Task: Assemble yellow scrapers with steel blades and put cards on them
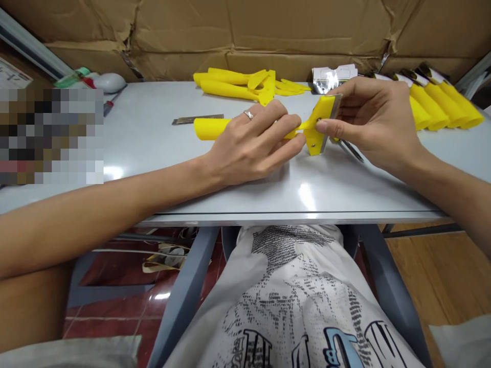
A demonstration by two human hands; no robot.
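A yellow scraper (321,122) with a metal blade along its head is held between my two hands above the table. My left hand (257,143), with a ring on one finger, is wrapped over its yellow handle (209,129). My right hand (378,117) pinches the head at the blade edge, thumb on the near face. Below the right hand lies a thin dark metal tool (351,151), partly hidden, so its kind is unclear. A loose flat blade (197,119) rests on the table behind the handle.
Yellow scraper parts (230,87) lie at the back of the white table (153,138). A silver packet (333,77) stands beside them. Several yellow scrapers (441,105) are lined up at the right. Cardboard (268,30) walls the back; a red-handled tool (109,106) lies left.
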